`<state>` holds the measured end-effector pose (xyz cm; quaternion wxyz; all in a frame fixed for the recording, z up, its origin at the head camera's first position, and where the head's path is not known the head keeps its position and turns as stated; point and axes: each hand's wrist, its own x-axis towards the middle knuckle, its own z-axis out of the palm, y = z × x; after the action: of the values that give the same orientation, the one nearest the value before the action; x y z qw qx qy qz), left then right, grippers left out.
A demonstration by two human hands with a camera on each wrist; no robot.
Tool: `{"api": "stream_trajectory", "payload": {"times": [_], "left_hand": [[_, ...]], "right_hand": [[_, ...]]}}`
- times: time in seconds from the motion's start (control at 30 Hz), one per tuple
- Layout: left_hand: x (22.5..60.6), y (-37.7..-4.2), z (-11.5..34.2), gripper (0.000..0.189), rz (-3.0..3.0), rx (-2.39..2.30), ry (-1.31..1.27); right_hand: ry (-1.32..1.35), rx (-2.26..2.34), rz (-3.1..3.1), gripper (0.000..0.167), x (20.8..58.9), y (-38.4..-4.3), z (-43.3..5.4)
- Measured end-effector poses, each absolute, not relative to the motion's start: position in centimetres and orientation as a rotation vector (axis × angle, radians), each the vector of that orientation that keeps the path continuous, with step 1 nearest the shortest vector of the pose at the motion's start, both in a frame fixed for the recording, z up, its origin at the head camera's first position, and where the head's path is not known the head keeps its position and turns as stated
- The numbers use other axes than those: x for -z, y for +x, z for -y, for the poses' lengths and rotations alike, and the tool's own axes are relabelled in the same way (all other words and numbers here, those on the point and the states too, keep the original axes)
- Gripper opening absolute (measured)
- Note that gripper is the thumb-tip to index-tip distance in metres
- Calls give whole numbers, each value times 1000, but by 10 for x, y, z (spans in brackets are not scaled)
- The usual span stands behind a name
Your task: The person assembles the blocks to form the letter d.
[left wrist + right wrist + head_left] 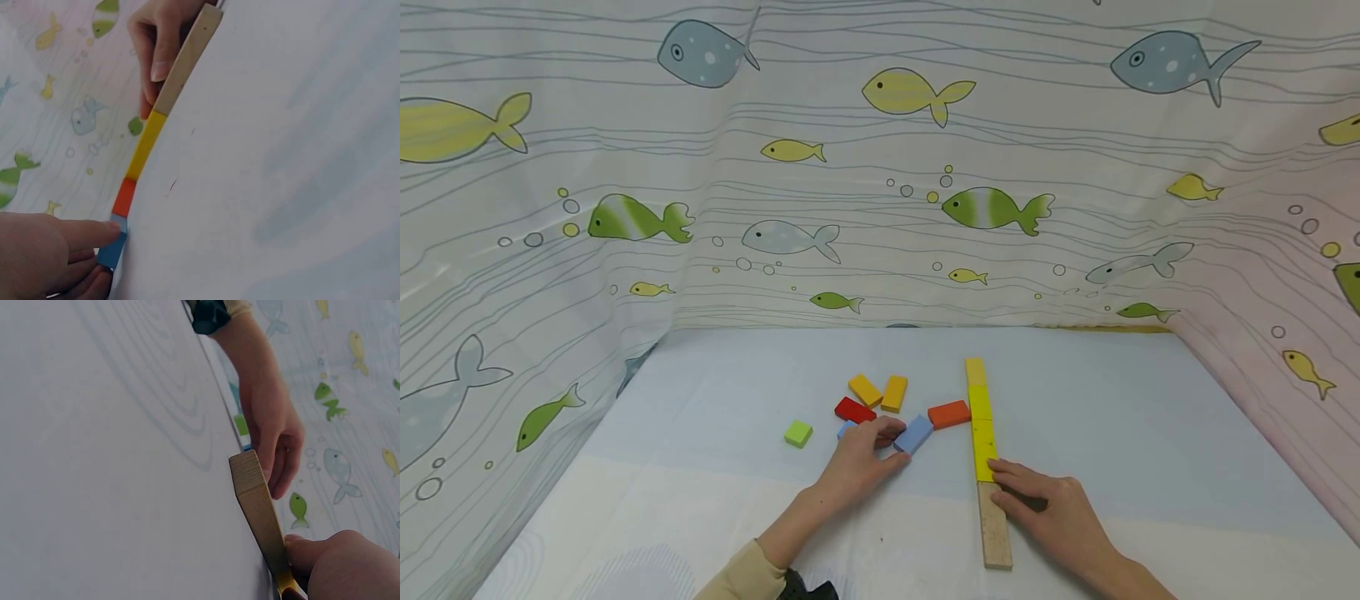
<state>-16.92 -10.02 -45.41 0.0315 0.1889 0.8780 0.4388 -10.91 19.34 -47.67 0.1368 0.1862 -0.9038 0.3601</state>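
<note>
Pinching the blue block (913, 435) with your left hand (861, 458): thumb on its near side, fingers on the other, block on the table (1075, 400). Clock is the head view, 12 at the far edge. Blue block's long side runs from about 7 to 1 o'clock; from it, the orange-red block (949, 414) sits at 2, near corners touching or just beside, can't tell which.

Orange-red block's right end meets the row's left side. Row runs roughly 6 to 12, end to end: plain wooden block (995, 525) at 6, yellow blocks (982, 437) in the middle, amber block (974, 371) at 12.

Your right hand (1052, 508) is at the row's 4 o'clock, fingers lightly bent, index fingertip on the yellow, thumb slightly apart from it against the wood.

Loose pieces, from your blue block: lime-green block (798, 433) at 9, well apart; second blue block (846, 428) at 9 too, partly hidden by your left hand; red block (854, 410) at 10; two amber-yellow blocks (894, 394) at 10 and 11. Fish-print cloth (880, 183) hangs at 12.
</note>
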Motion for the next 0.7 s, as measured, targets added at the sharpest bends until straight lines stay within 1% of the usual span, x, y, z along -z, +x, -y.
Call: {"api": "stream_trajectory", "payload": {"times": [0.27, 0.43, 0.7], "left_hand": [[451, -172, 105, 41, -2674, -1324, 554], [442, -177, 115, 36, -2684, -1417, 594], [435, -184, 127, 32, -2759, -1420, 540]], "right_hand": [[516, -1065, 2634, 29, 477, -109, -193], [511, -1071, 2636, 29, 478, -108, -192], [527, -1043, 2613, 28, 478, -109, -192]]}}
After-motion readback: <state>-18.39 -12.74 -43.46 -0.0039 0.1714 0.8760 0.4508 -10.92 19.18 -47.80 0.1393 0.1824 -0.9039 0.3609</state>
